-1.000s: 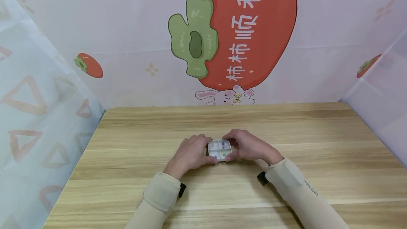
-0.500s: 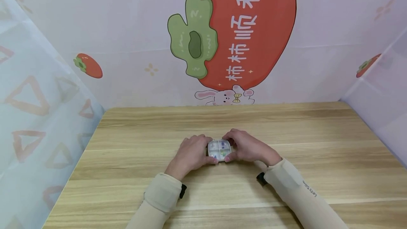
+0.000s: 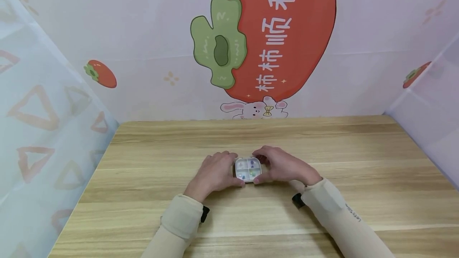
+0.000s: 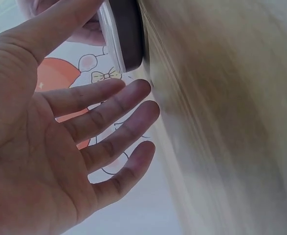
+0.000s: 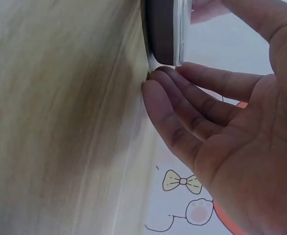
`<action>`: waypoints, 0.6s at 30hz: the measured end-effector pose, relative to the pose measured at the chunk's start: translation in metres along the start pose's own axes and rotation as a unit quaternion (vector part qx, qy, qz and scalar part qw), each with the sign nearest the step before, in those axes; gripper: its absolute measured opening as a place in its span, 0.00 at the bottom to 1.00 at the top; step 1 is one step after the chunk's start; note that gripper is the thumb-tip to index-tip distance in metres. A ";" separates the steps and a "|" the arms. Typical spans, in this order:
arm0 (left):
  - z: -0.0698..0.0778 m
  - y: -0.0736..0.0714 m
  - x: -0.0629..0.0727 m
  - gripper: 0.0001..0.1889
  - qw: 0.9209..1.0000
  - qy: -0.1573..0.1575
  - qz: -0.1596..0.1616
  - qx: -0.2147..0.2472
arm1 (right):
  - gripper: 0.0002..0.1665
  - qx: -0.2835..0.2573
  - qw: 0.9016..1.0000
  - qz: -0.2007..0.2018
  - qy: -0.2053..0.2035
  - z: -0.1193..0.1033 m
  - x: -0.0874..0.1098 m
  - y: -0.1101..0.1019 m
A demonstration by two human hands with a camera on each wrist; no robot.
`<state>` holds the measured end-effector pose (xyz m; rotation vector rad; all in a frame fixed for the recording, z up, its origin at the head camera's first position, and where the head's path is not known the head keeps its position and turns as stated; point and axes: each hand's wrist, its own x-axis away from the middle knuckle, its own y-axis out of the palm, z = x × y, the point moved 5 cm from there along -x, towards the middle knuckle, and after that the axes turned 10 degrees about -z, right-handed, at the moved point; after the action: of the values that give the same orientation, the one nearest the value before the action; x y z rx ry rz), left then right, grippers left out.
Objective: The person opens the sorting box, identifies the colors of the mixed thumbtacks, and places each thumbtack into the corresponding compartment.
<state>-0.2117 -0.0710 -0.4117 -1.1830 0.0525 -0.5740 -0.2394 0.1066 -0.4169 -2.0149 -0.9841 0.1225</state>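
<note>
A small rounded compartment box lies flat on the wooden table in the head view. White dividers split it, and tiny blue, purple and green pieces show inside, too small to name. Both wrist views catch the dark underside of the box and its pale upper rim. At its left side is my left hand, fingers spread and relaxed, the index fingertip just off the corner. My right hand curves loosely about the right side; in the right wrist view its index fingertip is at the box's corner.
The wooden table reaches back to a printed cloth wall with a large red persimmon. More patterned cloth closes off the left side. Dark wrist cameras sit under both sleeves.
Fingers and thumbs of both hands have eased slightly away from the box's corners, so more of its edge shows. The box stays in about the same spot.
</note>
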 end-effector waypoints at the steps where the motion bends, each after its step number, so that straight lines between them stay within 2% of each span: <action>1: 0.000 0.000 0.000 0.38 1.000 -0.001 0.000 -0.002 | 0.45 0.002 1.000 0.000 0.001 0.001 0.000 0.000; 6: 0.001 0.000 -0.001 0.35 1.000 -0.008 0.004 -0.008 | 0.44 0.010 1.000 0.006 0.003 0.003 0.000 -0.001; 13: 0.002 0.003 -0.003 0.31 0.999 -0.037 0.017 -0.032 | 0.45 0.021 0.999 0.035 0.036 0.006 0.001 -0.004; 18: 0.000 0.004 -0.003 0.32 0.998 -0.047 0.019 -0.035 | 0.43 0.016 0.999 0.043 0.029 0.006 -0.001 -0.004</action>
<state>-0.2131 -0.0684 -0.4157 -1.2720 0.0156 -0.4851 -0.2447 0.1112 -0.4173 -2.0207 -0.8551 0.1254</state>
